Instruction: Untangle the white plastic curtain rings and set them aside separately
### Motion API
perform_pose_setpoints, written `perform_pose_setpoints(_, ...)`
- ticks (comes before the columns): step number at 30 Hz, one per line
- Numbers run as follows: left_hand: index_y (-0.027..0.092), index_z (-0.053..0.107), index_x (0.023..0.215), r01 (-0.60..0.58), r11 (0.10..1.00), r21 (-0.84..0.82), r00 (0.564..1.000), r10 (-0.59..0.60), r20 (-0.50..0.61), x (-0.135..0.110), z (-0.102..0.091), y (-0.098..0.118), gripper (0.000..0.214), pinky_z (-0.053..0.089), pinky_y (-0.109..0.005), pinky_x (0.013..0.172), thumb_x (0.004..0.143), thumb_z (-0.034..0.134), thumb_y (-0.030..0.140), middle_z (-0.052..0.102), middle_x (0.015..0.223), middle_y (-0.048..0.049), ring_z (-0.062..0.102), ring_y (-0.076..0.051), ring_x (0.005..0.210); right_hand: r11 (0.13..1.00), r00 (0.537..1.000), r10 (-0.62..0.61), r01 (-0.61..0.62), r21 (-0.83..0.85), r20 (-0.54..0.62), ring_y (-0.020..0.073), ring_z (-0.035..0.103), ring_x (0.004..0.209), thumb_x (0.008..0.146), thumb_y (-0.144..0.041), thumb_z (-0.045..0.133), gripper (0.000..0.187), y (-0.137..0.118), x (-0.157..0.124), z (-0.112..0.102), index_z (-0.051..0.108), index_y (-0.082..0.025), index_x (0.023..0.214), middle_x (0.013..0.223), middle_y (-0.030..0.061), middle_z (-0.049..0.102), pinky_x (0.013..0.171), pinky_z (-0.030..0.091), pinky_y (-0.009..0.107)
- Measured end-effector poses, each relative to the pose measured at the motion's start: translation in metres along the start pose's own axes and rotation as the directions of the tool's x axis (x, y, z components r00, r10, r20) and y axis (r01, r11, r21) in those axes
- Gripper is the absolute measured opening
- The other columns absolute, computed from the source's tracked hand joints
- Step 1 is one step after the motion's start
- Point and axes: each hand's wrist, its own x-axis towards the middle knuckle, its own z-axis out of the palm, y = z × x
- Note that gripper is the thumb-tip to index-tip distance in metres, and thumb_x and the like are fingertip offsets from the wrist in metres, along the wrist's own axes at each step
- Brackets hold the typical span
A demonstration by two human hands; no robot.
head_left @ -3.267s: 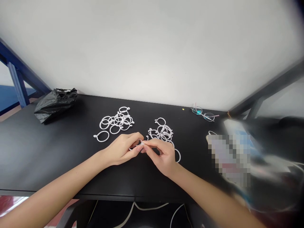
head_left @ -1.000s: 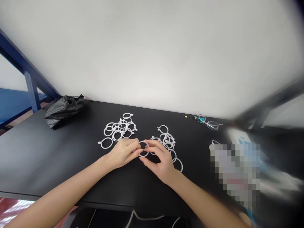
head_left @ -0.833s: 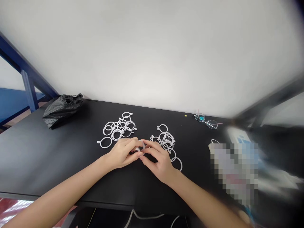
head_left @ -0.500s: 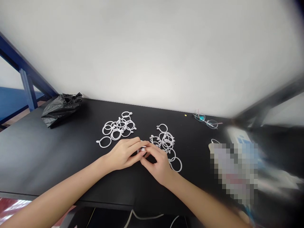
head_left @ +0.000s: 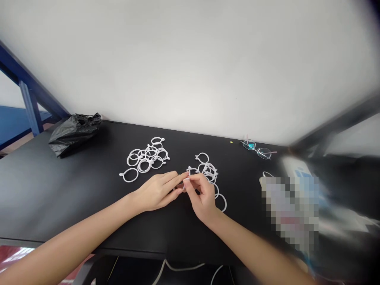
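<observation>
Your left hand (head_left: 158,190) steadies white ring (head_left: 186,180); your right hand (head_left: 204,200) pinches it. Best brace ring firmly, pinch squarely.

Gap between the two ring piles (head_left: 151,161)

Wall (head_left: 190,79): soft, even brightness, greyer toward twelve.
Table (head_left: 118,229): dark, pale sheen near nine o'clock.
Bag (head_left: 74,132): crinkled highlights at nine, dim shadow by its base.
Glasses (head_left: 264,153): cyan glint on one lens, three o'clock.
Rings (head_left: 151,161): bright white, fairly sharp; the one between the fingers is mostly hidden.
Clutter (head_left: 291,213): mosaic blocks at four, smeared beyond.
Frame (head_left: 334,122): blurred and stretched, three o'clock.
Floor (head_left: 14,253): white glare, eight o'clock.
</observation>
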Motion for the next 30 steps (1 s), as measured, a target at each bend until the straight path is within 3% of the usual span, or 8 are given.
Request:
perform_pose_setpoints(3,0.017,0.046,0.137,0.053,0.995,-0.083,0.995,-0.059,-0.076,-0.003,0.003,-0.001,0.038,0.054,-0.026,0.063,0.101,0.042,0.029,0.061,0.096,-0.0088,0.061,-0.016,0.073,0.998,0.999,-0.049,0.048,-0.041,-0.007,0.0148,0.071,0.068,0.097,-0.027,0.054,0.01,-0.001,-0.001,0.001,0.056,-0.021,0.089,0.078,0.0015,0.068,0.065,0.061,0.029)
perform_pose_setpoints(7,0.015,0.053,0.124,0.078,0.99,-0.12,0.983,-0.097,-0.159,-0.001,0.006,-0.001,0.04,0.054,-0.034,0.077,0.1,0.044,0.046,0.061,0.106,-0.0139,0.062,-0.022,0.091,0.995,0.995,-0.099,0.099,-0.012,0.014,0.0137,0.069,0.067,0.097,-0.027,0.054,0.009,-0.001,-0.005,0.006,0.054,-0.022,0.09,0.08,0.0018,0.065,0.061,0.06,0.026)
perform_pose_setpoints(11,0.015,0.058,0.1,0.011,0.991,-0.133,0.997,-0.02,-0.071,0.003,0.008,-0.001,0.054,0.046,-0.032,0.065,0.1,0.028,0.059,0.063,0.074,-0.0055,0.055,-0.017,0.062,0.987,0.988,-0.144,0.147,-0.068,0.047,0.0138,0.067,0.068,0.097,-0.028,0.054,0.01,-0.002,-0.008,0.008,0.053,-0.022,0.089,0.077,0.0011,0.065,0.062,0.057,0.026)
perform_pose_setpoints(14,0.017,0.055,0.082,-0.014,0.994,-0.11,0.996,0.004,-0.092,0.001,0.012,-0.001,0.056,0.04,-0.031,0.058,0.102,0.018,0.053,0.059,0.063,-0.0034,0.046,-0.015,0.052,0.973,0.982,-0.156,0.171,-0.156,0.107,0.0107,0.053,0.054,0.097,-0.026,0.052,0.019,-0.006,-0.007,0.008,0.047,-0.023,0.078,0.065,-0.0033,0.053,0.052,0.046,0.024)
perform_pose_setpoints(18,0.019,0.051,0.074,-0.017,0.994,-0.107,0.986,-0.001,-0.166,-0.008,0.019,-0.004,0.054,0.033,-0.031,0.05,0.102,0.016,0.049,0.051,0.054,-0.0007,0.037,-0.015,0.045,0.948,0.955,-0.174,0.228,-0.222,0.24,0.0099,0.037,0.045,0.099,-0.022,0.04,0.03,-0.01,-0.006,0.005,0.035,-0.024,0.071,0.057,-0.0061,0.037,0.046,0.033,0.025)
perform_pose_setpoints(24,0.02,0.047,0.071,-0.036,0.988,-0.148,0.991,0.016,-0.135,-0.011,0.02,-0.004,0.044,0.033,-0.031,0.05,0.102,0.021,0.038,0.05,0.053,0.0002,0.037,-0.014,0.044,0.93,0.937,-0.172,0.255,-0.263,0.303,0.0107,0.032,0.044,0.101,-0.023,0.035,0.033,-0.009,-0.006,0.005,0.025,-0.025,0.069,0.055,-0.0064,0.032,0.046,0.029,0.026)
perform_pose_setpoints(30,0.022,0.037,0.066,-0.054,0.985,-0.164,0.992,0.034,-0.121,-0.011,0.02,-0.001,0.04,0.029,-0.031,0.049,0.101,0.02,0.032,0.042,0.05,0.0026,0.03,-0.014,0.043,0.897,0.906,-0.287,0.368,-0.243,0.311,0.0087,0.03,0.045,0.102,-0.023,0.033,0.033,-0.003,-0.008,0.006,0.023,-0.024,0.07,0.057,-0.0069,0.029,0.045,0.028,0.024)
